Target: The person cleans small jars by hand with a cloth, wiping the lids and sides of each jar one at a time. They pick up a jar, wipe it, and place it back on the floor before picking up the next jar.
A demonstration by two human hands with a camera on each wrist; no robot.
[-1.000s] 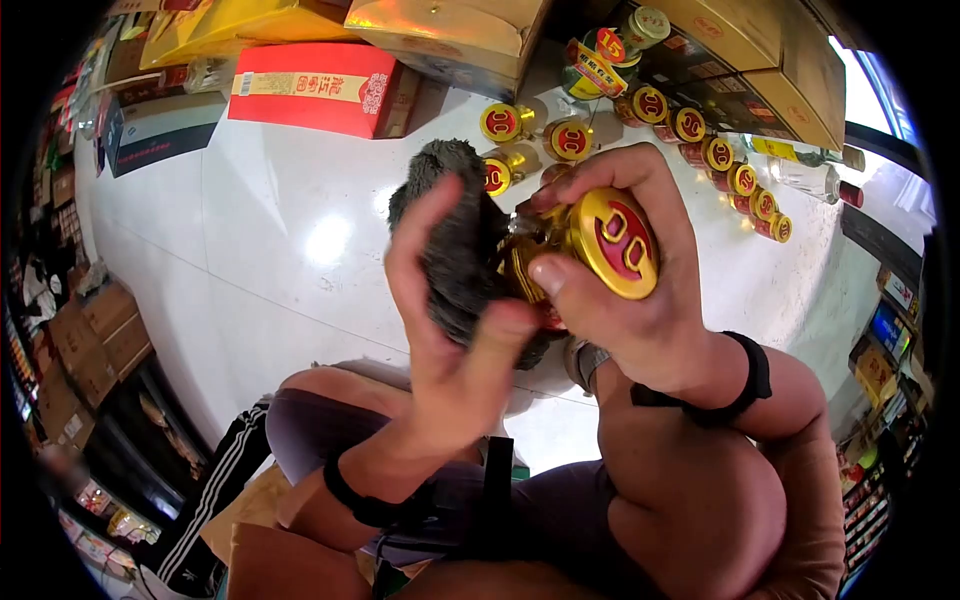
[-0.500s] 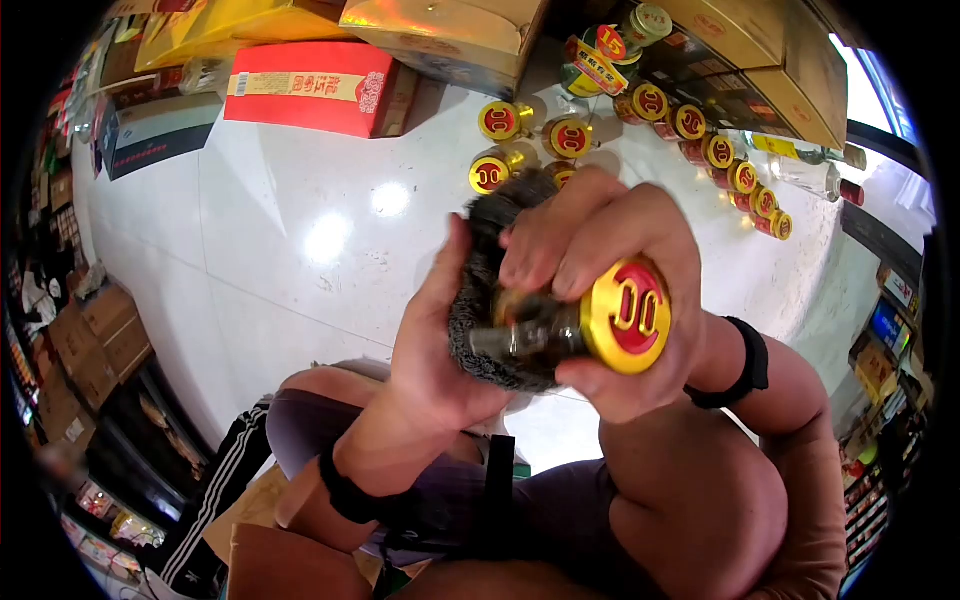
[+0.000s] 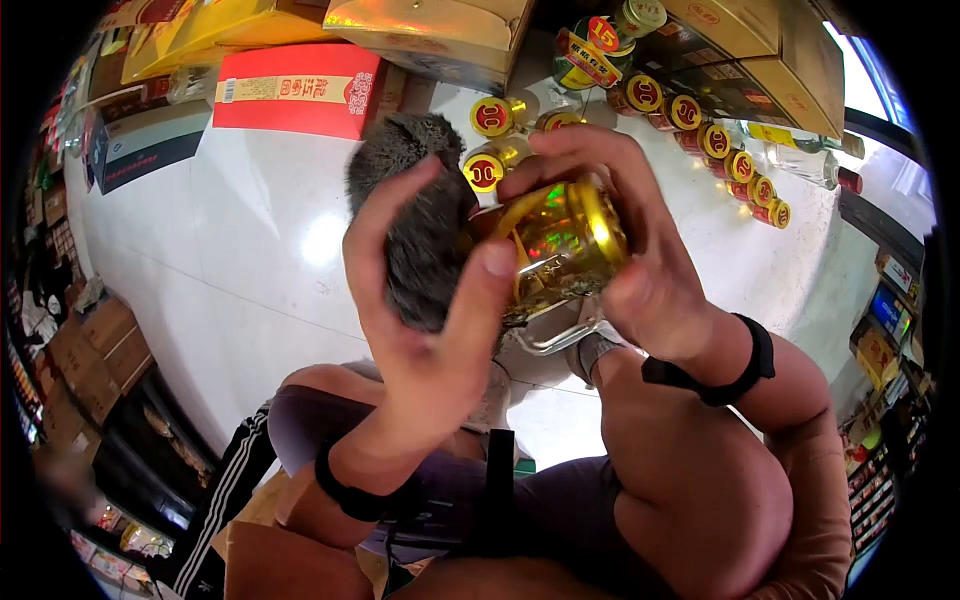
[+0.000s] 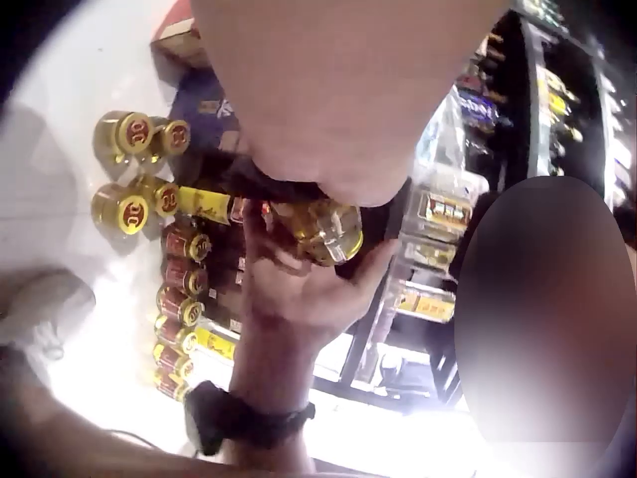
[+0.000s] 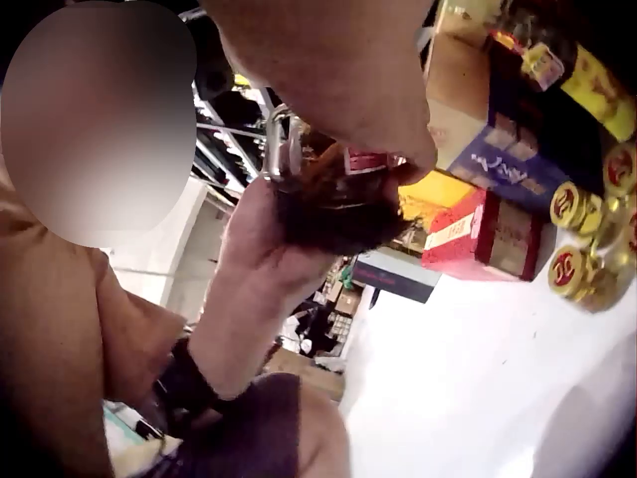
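Note:
A glass mug-shaped jar (image 3: 555,245) with a gold lid lies tilted in my right hand (image 3: 665,290), the fingers and thumb round its lid end. Its clear handle hangs on the near side in the head view. My left hand (image 3: 425,365) holds a dark grey fluffy cloth (image 3: 410,230) against the jar's other end, the thumb near the jar's side. From the left wrist, the jar (image 4: 333,234) shows over the right palm. The right wrist view has the dark cloth (image 5: 333,219) pressed between the left palm and the jar.
Jars with gold and red lids (image 3: 492,117) stand on the white floor (image 3: 270,260) beyond my hands. More form a row (image 3: 714,141) at the right, beside clear bottles (image 3: 800,165). Boxes line the back, among them a red one (image 3: 290,90) and a gold one (image 3: 435,40).
The jar has turned so its side and handle show instead of its lid top. The cloth and left hand moved right, then back left, with the fingers spreading wider round the cloth.

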